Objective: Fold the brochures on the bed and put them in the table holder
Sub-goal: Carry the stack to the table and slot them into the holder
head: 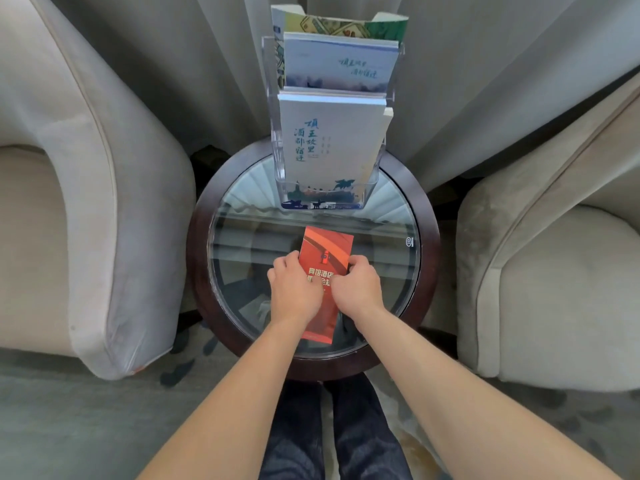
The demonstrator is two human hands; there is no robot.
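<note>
Looking down from the head view, both hands meet over a red brochure (325, 258) lying flat on the round glass counter (391, 258). The left hand (294, 287) covers the brochure's left edge with its fingers (287, 263) curled down onto the paper; the right hand (356, 287) sits on the right edge, its fingers (360, 263) bent and pressing or pinching that edge, though which of the two I cannot tell. The hands touch each other at the middle of the brochure. Its upper part reaches out beyond the fingertips, and its lower end shows between the wrists, near the counter's dark wooden rim (201, 258).

Further out beyond the fingers, at the far side of the counter, stands a clear tiered brochure holder (273, 161). Its lowest pocket holds a white brochure with blue lettering (325, 147), the pocket above a pale blue brochure (339, 64), and a green-edged one (346, 26) rises at the back.

Left of the left hand stands a beige armchair (104, 202); right of the right hand stands another armchair (554, 271). Grey curtains (467, 81) hang behind the holder.
</note>
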